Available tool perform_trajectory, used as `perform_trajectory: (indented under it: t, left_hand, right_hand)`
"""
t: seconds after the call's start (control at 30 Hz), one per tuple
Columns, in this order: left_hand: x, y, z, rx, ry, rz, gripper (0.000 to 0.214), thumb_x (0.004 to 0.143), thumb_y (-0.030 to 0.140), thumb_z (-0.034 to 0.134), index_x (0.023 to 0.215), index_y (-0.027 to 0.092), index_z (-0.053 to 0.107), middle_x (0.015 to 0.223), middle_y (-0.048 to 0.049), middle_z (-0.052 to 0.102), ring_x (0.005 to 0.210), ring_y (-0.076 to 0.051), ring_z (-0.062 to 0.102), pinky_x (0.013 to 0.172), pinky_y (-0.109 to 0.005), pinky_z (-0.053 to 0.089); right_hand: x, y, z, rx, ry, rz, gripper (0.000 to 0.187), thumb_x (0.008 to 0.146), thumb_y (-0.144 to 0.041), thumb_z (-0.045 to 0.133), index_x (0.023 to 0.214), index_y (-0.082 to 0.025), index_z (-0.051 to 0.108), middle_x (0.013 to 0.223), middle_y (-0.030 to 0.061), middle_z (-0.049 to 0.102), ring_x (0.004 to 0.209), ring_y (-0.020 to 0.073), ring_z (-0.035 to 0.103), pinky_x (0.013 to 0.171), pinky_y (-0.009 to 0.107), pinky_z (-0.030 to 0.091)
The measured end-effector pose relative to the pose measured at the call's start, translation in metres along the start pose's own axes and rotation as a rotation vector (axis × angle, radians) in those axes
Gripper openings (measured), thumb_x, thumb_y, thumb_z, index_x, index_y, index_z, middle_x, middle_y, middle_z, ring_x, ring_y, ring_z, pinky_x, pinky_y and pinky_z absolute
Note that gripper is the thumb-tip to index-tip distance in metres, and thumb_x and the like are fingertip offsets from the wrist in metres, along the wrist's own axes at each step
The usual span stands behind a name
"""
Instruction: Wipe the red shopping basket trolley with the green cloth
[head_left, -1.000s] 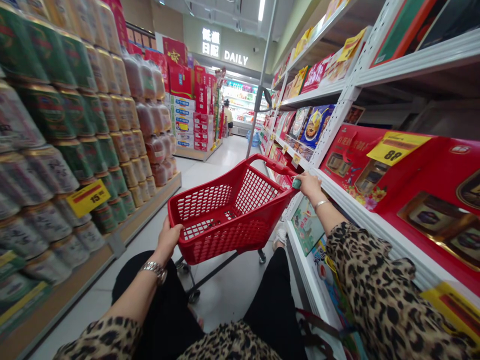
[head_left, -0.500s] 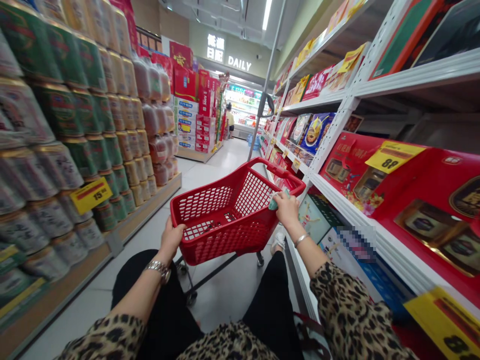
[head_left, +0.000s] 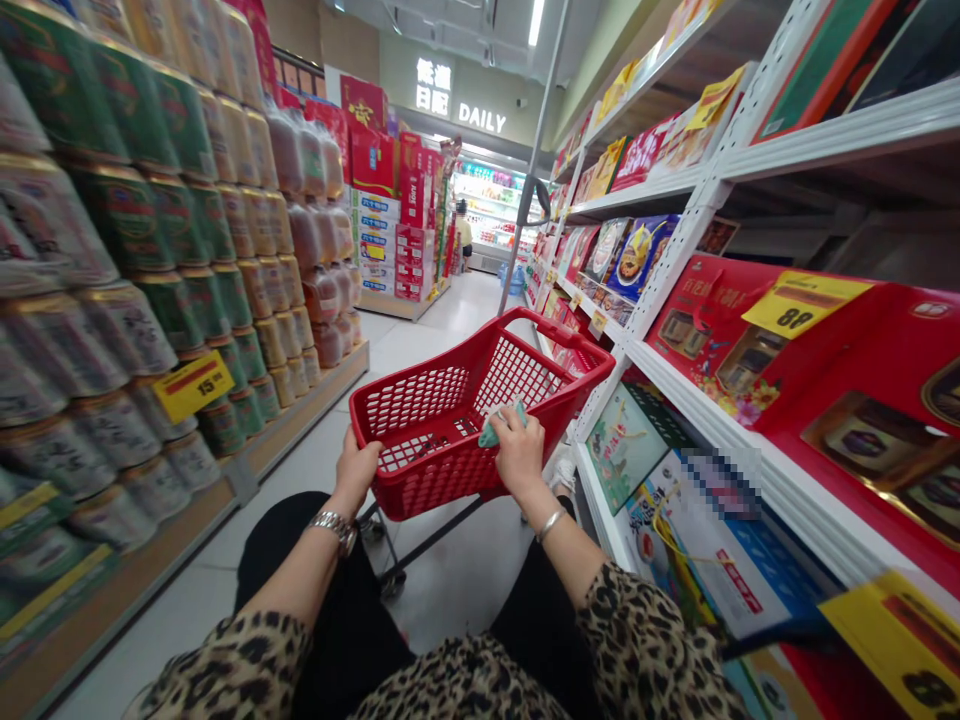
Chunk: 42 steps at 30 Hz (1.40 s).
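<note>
My left hand (head_left: pixel 357 470) grips the near rim of a red plastic shopping basket on a wheeled cart (head_left: pixel 541 318). My right hand (head_left: pixel 517 452) is over the basket's mesh interior, its fingers shut on a small pale teal item (head_left: pixel 497 428). I cannot tell exactly what this soft-looking item is. It is above the basket floor, and I cannot see whether it touches the basket. A bracelet circles my right wrist, and a metal watch (head_left: pixel 335 532) is on my left.
White shelves (head_left: pixel 679 400) with red gift boxes line the right side. Stacked cans (head_left: pixel 127 330) and bottled goods stand on the left, with yellow price tags. A tiled aisle runs ahead, and a distant person (head_left: pixel 463 235) stands near lit refrigerated cases (head_left: pixel 487 210).
My right hand has moved left and down from the basket's right rim to over its interior, carrying the teal item. My left hand stays on the near rim.
</note>
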<state>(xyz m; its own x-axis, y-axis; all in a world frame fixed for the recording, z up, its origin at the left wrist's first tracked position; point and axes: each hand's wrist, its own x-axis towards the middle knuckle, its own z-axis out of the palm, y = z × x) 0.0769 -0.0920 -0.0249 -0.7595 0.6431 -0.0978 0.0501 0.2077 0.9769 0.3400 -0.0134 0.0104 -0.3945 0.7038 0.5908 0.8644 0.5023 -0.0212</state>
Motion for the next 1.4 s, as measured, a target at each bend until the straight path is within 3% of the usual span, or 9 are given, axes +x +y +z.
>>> perform_trajectory:
  t: [0.13,0.3,0.43,0.5,0.77,0.9,1.07,1.23,1.4]
  left_hand:
    - [0.002,-0.001,-0.001,0.014,-0.008,0.012,0.077,0.073,0.021,0.059,0.150,0.025,0.052,0.109,-0.0073,0.076,0.078,-0.021,0.069,0.065,-0.028,0.056]
    - [0.000,-0.001,-0.001,-0.017,-0.012,0.017,0.075,0.073,0.021,0.058,0.147,0.025,0.055,0.109,-0.0069,0.076,0.076,-0.020,0.068,0.065,-0.028,0.055]
    - [0.000,-0.003,0.000,0.008,0.022,0.055,0.072,0.073,0.022,0.059,0.145,0.025,0.058,0.109,-0.0060,0.075,0.079,-0.020,0.068,0.068,-0.028,0.055]
    - [-0.001,-0.003,0.000,0.015,0.026,0.061,0.072,0.073,0.022,0.059,0.145,0.024,0.058,0.108,-0.0059,0.076,0.081,-0.020,0.068,0.068,-0.028,0.055]
    - [0.001,-0.001,-0.001,-0.004,-0.012,0.016,0.079,0.073,0.019,0.059,0.151,0.025,0.051,0.113,-0.0063,0.076,0.082,-0.021,0.070,0.068,-0.028,0.056]
    - [0.008,-0.008,-0.001,-0.008,-0.009,0.020,0.077,0.073,0.019,0.061,0.150,0.025,0.053,0.114,-0.0075,0.076,0.085,-0.021,0.072,0.075,-0.031,0.059]
    - [0.016,-0.016,-0.002,0.013,-0.017,0.050,0.080,0.072,0.019,0.065,0.151,0.024,0.051,0.101,-0.0064,0.077,0.079,-0.021,0.072,0.077,-0.032,0.061]
    - [0.018,-0.018,-0.003,0.020,-0.027,0.045,0.076,0.072,0.020,0.066,0.147,0.025,0.055,0.103,-0.0068,0.076,0.080,-0.021,0.072,0.076,-0.033,0.061]
    - [0.019,-0.018,-0.003,0.021,-0.038,0.061,0.075,0.071,0.020,0.066,0.145,0.024,0.057,0.102,-0.0063,0.076,0.082,-0.022,0.072,0.077,-0.032,0.061]
  right_hand:
    - [-0.022,-0.029,0.021,0.052,0.069,-0.126,0.049,0.095,-0.014,0.059,0.137,-0.036,0.068,0.149,0.0065,0.063,0.119,0.0334,0.050,0.096,0.048,0.040]
    - [-0.050,-0.067,0.029,0.171,0.330,-0.431,0.033,0.097,-0.019,0.066,0.126,-0.034,0.073,0.141,0.0013,0.069,0.130,0.0308,0.051,0.103,0.046,0.040]
    - [-0.068,-0.083,0.032,0.212,0.375,-0.685,0.020,0.101,-0.030,0.067,0.116,-0.040,0.075,0.140,-0.0077,0.070,0.139,0.0263,0.051,0.116,0.048,0.032]
    - [-0.070,-0.081,0.035,0.199,0.361,-0.748,0.019,0.102,-0.030,0.066,0.116,-0.039,0.075,0.140,-0.0068,0.070,0.140,0.0266,0.052,0.120,0.052,0.027]
    - [-0.059,-0.027,0.044,0.134,0.296,-0.731,0.023,0.102,-0.026,0.067,0.121,-0.038,0.074,0.135,-0.0037,0.074,0.139,0.0257,0.056,0.123,0.056,0.019]
    - [-0.058,0.003,0.044,0.086,0.199,-0.674,0.028,0.103,-0.023,0.065,0.125,-0.039,0.072,0.137,-0.0022,0.073,0.140,0.0247,0.056,0.121,0.054,0.022]
    - [-0.054,0.035,0.045,0.037,0.161,-0.589,0.030,0.103,-0.021,0.063,0.126,-0.039,0.071,0.139,-0.0009,0.072,0.141,0.0242,0.054,0.119,0.052,0.025]
    - [-0.049,0.069,0.044,-0.015,0.163,-0.552,0.030,0.104,-0.019,0.061,0.124,-0.037,0.073,0.139,-0.0021,0.073,0.142,0.0252,0.052,0.118,0.050,0.024]
    - [-0.037,0.110,0.034,-0.089,-0.003,-0.363,0.035,0.104,-0.016,0.058,0.126,-0.039,0.073,0.143,-0.0022,0.070,0.144,0.0241,0.049,0.116,0.048,0.026]
